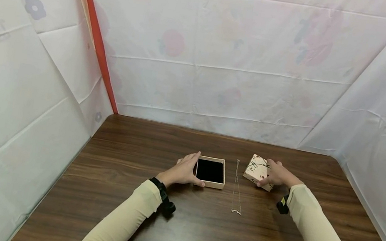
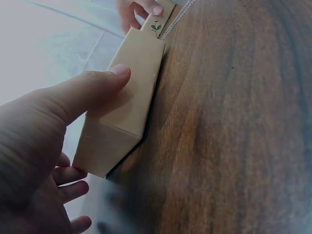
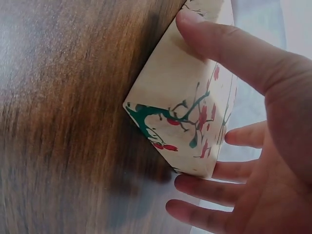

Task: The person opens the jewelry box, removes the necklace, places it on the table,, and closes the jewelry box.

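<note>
A small square jewellery box base [image 1: 214, 185] with a black lining lies open side up on the table. My left hand [image 1: 181, 172] holds it at its left side, thumb on the front wall [image 2: 139, 73] and fingers by the far left corner. To the right sits the box lid [image 1: 255, 168], cream with red flowers and dark branches, pattern upward and slightly turned. My right hand [image 1: 278, 175] grips that lid, its thumb on the plain near side [image 3: 158, 73] and fingers at the far edges. Between the two lies a thin chain necklace [image 1: 236, 212], stretched lengthwise with its pendant nearest me.
The dark wood-grain table [image 1: 197, 239] reaches back to a pale printed cloth [image 1: 203, 54] hanging behind it. More of this cloth hangs at both sides. A red strip [image 1: 94, 33] runs down the back left corner.
</note>
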A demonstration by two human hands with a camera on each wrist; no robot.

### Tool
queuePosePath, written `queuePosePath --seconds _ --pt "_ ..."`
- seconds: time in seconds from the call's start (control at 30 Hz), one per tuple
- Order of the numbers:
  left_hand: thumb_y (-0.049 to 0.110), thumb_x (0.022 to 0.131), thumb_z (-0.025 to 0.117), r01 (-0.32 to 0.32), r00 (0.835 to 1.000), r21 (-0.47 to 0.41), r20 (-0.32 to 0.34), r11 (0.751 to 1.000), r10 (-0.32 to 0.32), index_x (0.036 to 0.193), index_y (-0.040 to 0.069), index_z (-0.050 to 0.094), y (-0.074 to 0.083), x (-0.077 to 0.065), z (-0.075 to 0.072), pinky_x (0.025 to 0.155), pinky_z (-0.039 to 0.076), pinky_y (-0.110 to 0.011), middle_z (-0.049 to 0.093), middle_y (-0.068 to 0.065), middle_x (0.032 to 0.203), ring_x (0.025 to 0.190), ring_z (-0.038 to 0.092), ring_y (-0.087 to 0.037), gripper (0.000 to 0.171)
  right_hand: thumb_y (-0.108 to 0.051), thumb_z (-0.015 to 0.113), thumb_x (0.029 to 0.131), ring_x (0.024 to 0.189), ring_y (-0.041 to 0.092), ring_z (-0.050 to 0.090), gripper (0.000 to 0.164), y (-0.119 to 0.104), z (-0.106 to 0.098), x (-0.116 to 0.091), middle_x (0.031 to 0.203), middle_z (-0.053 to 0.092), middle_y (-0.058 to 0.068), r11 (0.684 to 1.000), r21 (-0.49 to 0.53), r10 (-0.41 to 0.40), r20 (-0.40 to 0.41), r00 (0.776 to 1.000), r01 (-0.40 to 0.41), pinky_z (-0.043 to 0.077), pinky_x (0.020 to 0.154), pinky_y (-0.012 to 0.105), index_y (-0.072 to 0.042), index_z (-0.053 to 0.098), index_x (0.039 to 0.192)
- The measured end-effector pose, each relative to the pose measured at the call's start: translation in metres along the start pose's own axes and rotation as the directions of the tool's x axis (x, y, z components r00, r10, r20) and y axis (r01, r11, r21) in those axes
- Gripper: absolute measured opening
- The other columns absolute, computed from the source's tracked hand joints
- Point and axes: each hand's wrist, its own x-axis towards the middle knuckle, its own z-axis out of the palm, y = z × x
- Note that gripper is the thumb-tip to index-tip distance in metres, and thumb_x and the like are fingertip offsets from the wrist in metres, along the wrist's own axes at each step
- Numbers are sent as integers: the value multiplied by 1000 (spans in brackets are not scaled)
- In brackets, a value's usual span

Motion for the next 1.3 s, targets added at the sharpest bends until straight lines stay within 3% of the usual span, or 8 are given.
queuePosePath --seconds 0.4,0.7,1.3 --pt "54 73 81 -4 1000 38 1 999 4 157 4 11 -3 -2 0 116 17 -57 24 -15 161 149 19 -33 120 -47 78 79 133 59 25 110 1 1 1 146 24 45 998 -54 10 -49 999 -13 36 101 65 15 19 148" --pt "54 73 81 -3 1000 32 -5 999 3 157 4 11 -6 -2 1 115 17 -58 23 -13 161 149 20 -33 120 -48 78 78 130 58 31 109 -1 0 3 145 24 44 1000 -24 5 -82 997 -7 38 99 66 12 21 149" --pt "55 73 80 -1 1000 46 -4 999 1 157 5 12 -7 0 1 115 18 -58 23 -13 162 149 19 -34 120 -52 79 75 133 57 28 114 -10 -6 3 146 24 42 1000 5 -30 -116 993 31 36 101 66 8 21 151"
